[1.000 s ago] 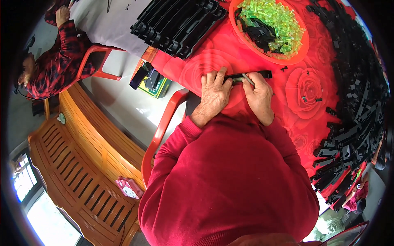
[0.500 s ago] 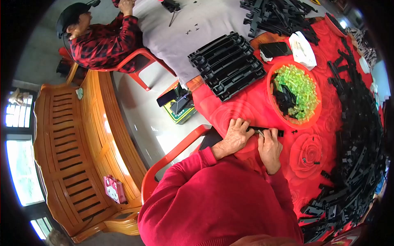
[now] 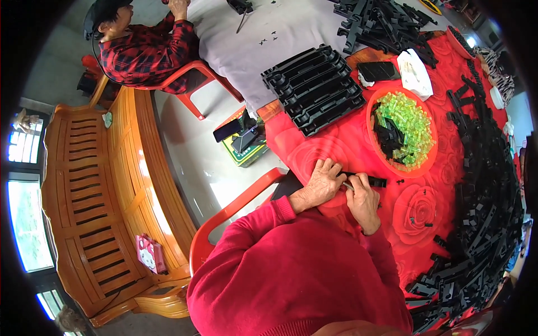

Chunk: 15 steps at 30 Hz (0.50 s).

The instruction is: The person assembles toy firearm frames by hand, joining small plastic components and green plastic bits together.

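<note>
My left hand (image 3: 321, 185) is closed on the near end of a long black plastic part (image 3: 379, 182), pressing it against the red tablecloth. Beside it, my right hand (image 3: 363, 205) is closed around a small grey piece (image 3: 348, 185) like a thin tool, held against the part; most of it is hidden by the fingers. The black part's other end sticks out past my right hand. Tiny black bits (image 3: 400, 181) lie on the cloth to the right.
Beyond my hands stand a red bowl (image 3: 374, 151) of yellow-green clear pieces and a stack of black plastic trays (image 3: 314, 89). Black parts (image 3: 487, 224) heap along the right side. A phone (image 3: 378, 71) lies by white tissue (image 3: 414, 75). Another person (image 3: 145, 56) sits far left.
My right hand has shifted slightly left and its fingers have moved along the grey piece. The left hand keeps its hold. The whole view has shifted a little.
</note>
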Each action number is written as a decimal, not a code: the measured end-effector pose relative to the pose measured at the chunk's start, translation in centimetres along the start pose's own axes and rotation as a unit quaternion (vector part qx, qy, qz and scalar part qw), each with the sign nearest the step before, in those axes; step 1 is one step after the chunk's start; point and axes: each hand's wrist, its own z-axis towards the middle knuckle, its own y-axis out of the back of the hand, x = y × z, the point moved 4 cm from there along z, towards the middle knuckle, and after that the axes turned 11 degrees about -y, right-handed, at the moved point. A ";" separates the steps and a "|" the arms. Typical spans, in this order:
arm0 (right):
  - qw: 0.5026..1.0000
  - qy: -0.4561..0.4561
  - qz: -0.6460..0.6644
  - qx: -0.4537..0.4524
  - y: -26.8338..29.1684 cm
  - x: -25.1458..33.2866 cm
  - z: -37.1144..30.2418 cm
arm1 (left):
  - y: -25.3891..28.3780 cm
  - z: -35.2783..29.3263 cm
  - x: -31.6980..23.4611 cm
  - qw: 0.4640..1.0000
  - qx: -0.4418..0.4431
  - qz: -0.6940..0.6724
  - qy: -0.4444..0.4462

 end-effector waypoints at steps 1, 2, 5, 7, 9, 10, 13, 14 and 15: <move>1.000 -0.005 -0.017 -0.003 -0.1 0.1 -0.1 | 0.0 0.0 0.0 1.000 -0.001 0.000 -0.001; 0.999 -0.009 -0.034 -0.006 -0.1 0.2 -0.1 | 0.2 0.1 0.0 1.000 -0.019 -0.014 0.004; 0.998 -0.006 -0.061 0.005 -0.5 0.1 -0.3 | 0.3 0.0 0.1 0.999 -0.028 -0.044 0.014; 0.997 -0.007 -0.074 -0.004 -0.9 -0.1 -0.5 | 0.3 0.1 0.2 0.998 -0.020 -0.059 0.019; 0.996 -0.010 -0.087 -0.013 -0.8 -0.2 -0.8 | 0.2 0.1 0.2 0.998 -0.005 -0.056 0.021; 0.997 -0.007 -0.076 -0.010 -0.7 -0.2 -0.7 | 0.3 0.2 0.2 0.998 -0.006 -0.055 0.020; 0.998 0.009 -0.052 -0.028 -0.3 -0.9 -0.9 | 0.4 0.3 0.1 0.998 0.000 -0.061 0.034; 0.998 0.022 -0.038 -0.047 0.0 -1.2 -1.0 | 0.4 0.3 0.0 0.998 -0.007 -0.059 0.027; 0.998 0.021 -0.039 -0.048 0.3 -1.6 -0.9 | 0.4 0.3 -0.1 0.998 -0.013 -0.057 0.019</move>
